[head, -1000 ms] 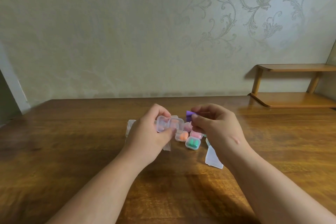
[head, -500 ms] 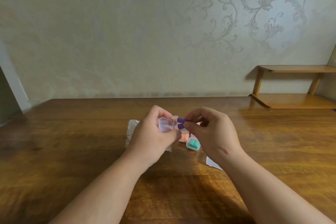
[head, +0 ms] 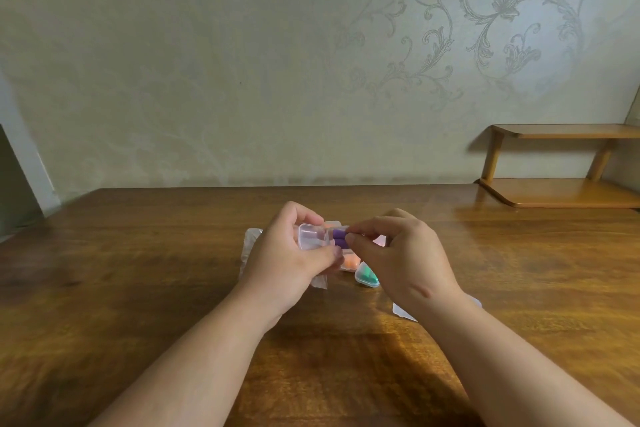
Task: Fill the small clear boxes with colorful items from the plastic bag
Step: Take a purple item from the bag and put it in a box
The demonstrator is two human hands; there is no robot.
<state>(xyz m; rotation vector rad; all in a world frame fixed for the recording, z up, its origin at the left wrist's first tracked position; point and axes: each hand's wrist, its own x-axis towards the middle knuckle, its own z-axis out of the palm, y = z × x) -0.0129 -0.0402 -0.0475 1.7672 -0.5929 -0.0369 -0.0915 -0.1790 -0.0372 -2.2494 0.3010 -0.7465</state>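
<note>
The right hand (head: 405,263) pinches two purple items (head: 339,238) between thumb and forefinger. Their long axes point left, and their free ends sit at the right edge of the small clear box (head: 311,236). The left hand (head: 287,260) grips that box, so the likely push is leftward. Nearer the person than the pinch, filled boxes (head: 367,276) lie on the table (head: 138,253). The plastic bag (head: 250,246) lies farther left.

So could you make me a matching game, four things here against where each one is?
Things: 1 small clear box; 2 purple pieces; 3 box of green pieces; 4 wooden shelf.
Places: A pinched by the right hand; B by the wall, far right; C held in the left hand; D resting on the table.
Pairs: 1-C; 2-A; 3-D; 4-B.
</note>
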